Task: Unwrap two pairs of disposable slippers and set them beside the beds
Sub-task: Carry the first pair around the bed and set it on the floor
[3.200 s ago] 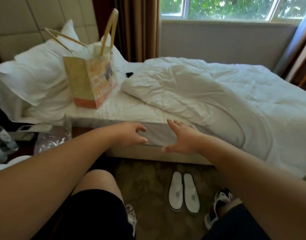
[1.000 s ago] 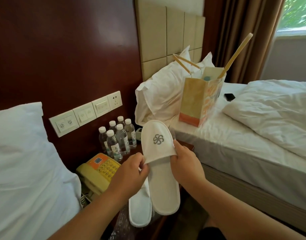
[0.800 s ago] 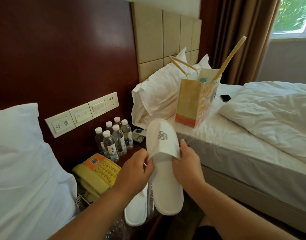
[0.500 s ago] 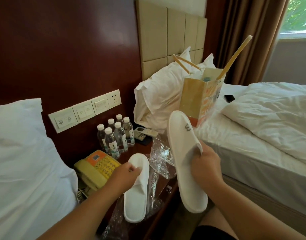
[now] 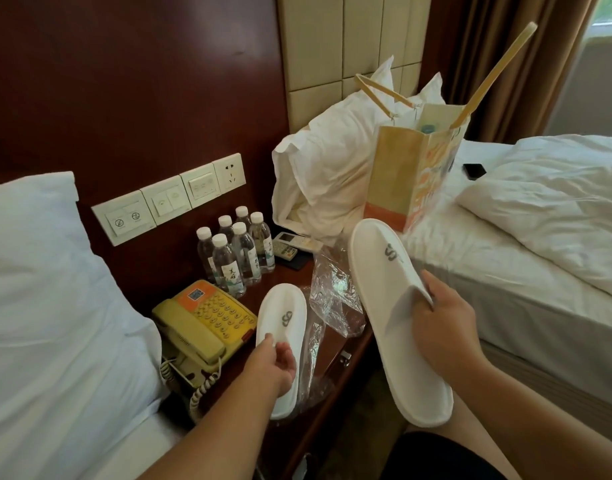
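Head view, looking down btwn two beds at a dark wood worktop (image 5: 334, 356). R hand (image 5: 443, 327) grips the raised slipper (image 5: 391, 306) at the open rim of its upper. One of the fingers (image 5: 430, 289) lies on top of the fabric edge, the rest are hidden under it. The toe half sits beyond the fingers and the heel half hangs below the wrist. Long axis runs diagonal: toe up & away toward the paper bag (image 5: 408, 174), heel down & back toward the person's thigh, the grey logo on the upper facing the camera. It's in the air, off the worktop, btwn the worktop edge & the R-side bed (image 5: 505, 271).

L hand (image 5: 277, 362) holds the flat slipper (image 5: 284, 317) at the mouth of its upper, fingertips pinching the rim. Can't tell how far they reach inside. The toe w/ logo lies past the fingertips and the heel end is under the palm & wrist. This slipper lies sole down on the worktop, its R edge over a crumpled clear plastic wrapper (image 5: 332, 296). Its long axis runs near-to-far: toe toward the water bottles (image 5: 235, 258) by the wall, heel toward the person.

A yellow phone (image 5: 200, 323) sits just L of the flat slipper and a remote (image 5: 290, 245) sits beside the bottles. The paper bag stands upright on the R-side bed against a pillow (image 5: 325, 174).
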Tool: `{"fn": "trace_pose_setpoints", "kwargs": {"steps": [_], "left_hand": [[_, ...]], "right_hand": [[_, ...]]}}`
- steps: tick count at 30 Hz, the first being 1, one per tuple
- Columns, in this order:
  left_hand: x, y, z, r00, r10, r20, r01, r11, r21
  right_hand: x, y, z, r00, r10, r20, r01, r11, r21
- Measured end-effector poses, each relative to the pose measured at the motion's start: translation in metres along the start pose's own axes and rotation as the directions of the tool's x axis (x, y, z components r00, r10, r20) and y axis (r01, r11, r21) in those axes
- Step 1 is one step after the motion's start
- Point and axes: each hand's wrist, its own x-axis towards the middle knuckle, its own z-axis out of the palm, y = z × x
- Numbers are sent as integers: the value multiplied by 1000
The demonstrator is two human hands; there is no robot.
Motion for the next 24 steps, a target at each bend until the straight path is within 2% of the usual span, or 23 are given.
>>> {"fn": "trace_pose_setpoints", "kwargs": {"steps": [4,10,13,19,24], "left_hand": [[7,7,2,999,41,-27,-42,999,-25],[12,14,3,990,134,-35,-127,979,163],[2,17,14,981,186,-51,-172,965,200],[-16,15,30,972,213,98,-233,927,294],[-35,16,41,966,186,181,-210,969,129]], "right_hand": [[3,5,1,1000,-7,1,7,1000,1],[1,12,6,1000,-1,20,1,1000,18],[-1,11,10,999,5,33,-6,1000,20],[-4,6,19,998,9,68,-14,998,69],[-6,1,24,996,34,85,-45,991,129]]}}
